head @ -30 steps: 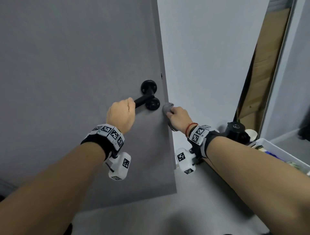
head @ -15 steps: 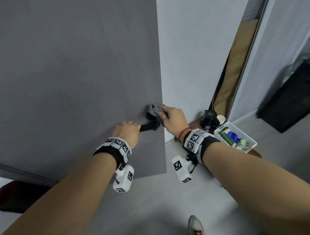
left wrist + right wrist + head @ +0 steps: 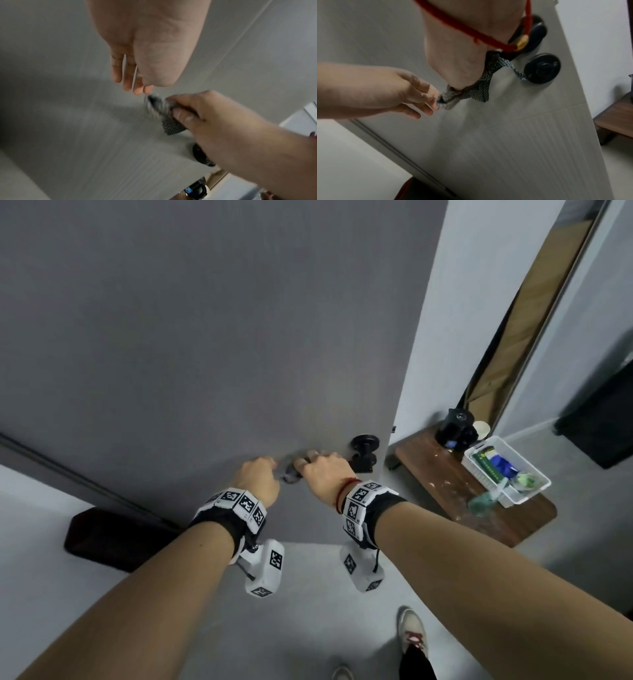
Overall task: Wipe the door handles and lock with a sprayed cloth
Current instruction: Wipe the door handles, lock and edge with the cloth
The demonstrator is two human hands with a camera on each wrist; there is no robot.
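A black lever handle, with its round base (image 3: 364, 441), sits near the free edge of the grey door (image 3: 205, 337). My right hand (image 3: 322, 472) grips a grey mesh cloth (image 3: 481, 86) wrapped round the lever, so most of the lever is hidden. The cloth (image 3: 165, 119) bunches over the lever's free end. My left hand (image 3: 260, 477) is just left of it with straight, relaxed fingers, and its fingertips (image 3: 137, 90) touch the cloth's end. Below the handle's base is the round black lock (image 3: 542, 68), left bare with a cloth corner hanging beside it.
A low wooden table (image 3: 445, 494) stands right of the door. On it are a black device (image 3: 455, 428) and a white basket (image 3: 507, 474) of supplies. A dark mat (image 3: 109, 535) lies at the door's foot, and my shoe (image 3: 412, 631) is on the grey floor.
My right hand slid the cloth from the handle's base along the lever to its free end. My left hand let go of the lever and opened. The head view tilted downward.
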